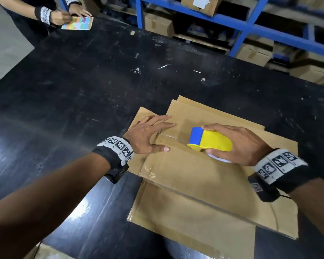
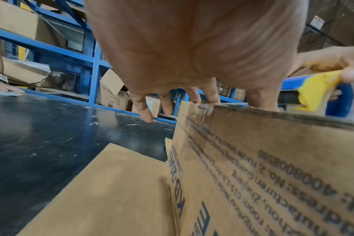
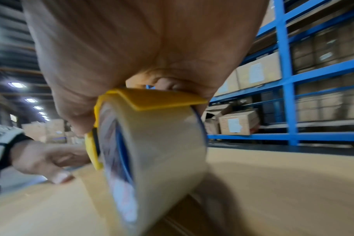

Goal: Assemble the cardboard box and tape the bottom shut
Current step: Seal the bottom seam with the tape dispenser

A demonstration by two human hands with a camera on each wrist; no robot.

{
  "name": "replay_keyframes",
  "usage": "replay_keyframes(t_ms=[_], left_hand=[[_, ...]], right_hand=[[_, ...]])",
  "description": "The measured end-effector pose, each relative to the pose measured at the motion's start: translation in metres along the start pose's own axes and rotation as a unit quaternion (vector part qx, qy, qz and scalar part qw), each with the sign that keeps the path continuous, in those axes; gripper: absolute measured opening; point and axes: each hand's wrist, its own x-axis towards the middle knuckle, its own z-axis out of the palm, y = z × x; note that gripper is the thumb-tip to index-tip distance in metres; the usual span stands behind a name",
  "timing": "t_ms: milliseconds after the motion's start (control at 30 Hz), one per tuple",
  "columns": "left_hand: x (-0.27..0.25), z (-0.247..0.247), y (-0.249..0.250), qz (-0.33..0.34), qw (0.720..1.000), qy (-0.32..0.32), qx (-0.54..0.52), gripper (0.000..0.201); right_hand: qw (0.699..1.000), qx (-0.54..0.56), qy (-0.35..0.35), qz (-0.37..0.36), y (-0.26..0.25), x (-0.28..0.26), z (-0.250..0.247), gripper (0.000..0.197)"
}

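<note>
A brown cardboard box (image 1: 200,176) stands on the black table (image 1: 67,94) with its folded bottom flaps facing up and its lower flaps spread flat around it. My left hand (image 1: 150,135) lies flat with straight fingers on the near-left end of the flap seam; its fingers (image 2: 144,110) reach over the box's top edge (image 2: 273,111). My right hand (image 1: 238,143) grips a yellow and blue tape dispenser (image 1: 209,140) on the seam. A strip of clear tape (image 1: 173,137) runs from the dispenser toward my left hand. The clear tape roll (image 3: 152,159) fills the right wrist view.
Another person's hands (image 1: 64,15) work on a coloured card (image 1: 78,23) at the table's far left corner. Blue shelving (image 1: 251,27) with cardboard cartons stands behind the table. Printed text covers the box's side wall (image 2: 273,175).
</note>
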Motion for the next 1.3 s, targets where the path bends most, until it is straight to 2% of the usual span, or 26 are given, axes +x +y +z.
replay_keyframes(t_ms=[200,433,500,567,700,833,1067,1300], left_hand=[[0.001,-0.008,0.008,-0.021,1.0,-0.023,0.003,0.084],[0.008,-0.022,0.025,-0.063,0.994,-0.068,0.063,0.087],[0.017,-0.027,0.043,-0.085,0.988,-0.075,0.105,0.092],[0.029,-0.025,0.069,-0.079,0.985,-0.071,0.138,0.096],[0.056,0.007,0.133,-0.013,0.991,-0.073,0.115,0.105],[0.082,0.043,0.176,-0.027,0.987,-0.097,0.126,0.119],[0.085,0.051,0.184,-0.075,0.98,-0.111,0.15,0.119],[0.085,0.051,0.189,-0.071,0.982,-0.091,0.151,0.115]], right_hand=[[0.998,0.039,0.001,0.043,0.064,-0.086,-0.027,0.067],[0.999,0.043,0.008,0.033,0.09,-0.102,-0.018,0.071],[0.999,0.032,0.006,0.029,0.093,-0.102,-0.017,0.072],[0.999,0.026,0.007,0.026,0.096,-0.102,-0.015,0.073],[1.0,0.017,0.007,0.004,0.101,-0.098,-0.012,0.074],[1.0,0.023,0.017,-0.01,0.105,-0.096,-0.011,0.075],[0.998,0.044,0.03,-0.016,0.121,-0.112,-0.02,0.072],[0.998,0.043,0.043,0.017,0.193,-0.195,-0.055,0.072]])
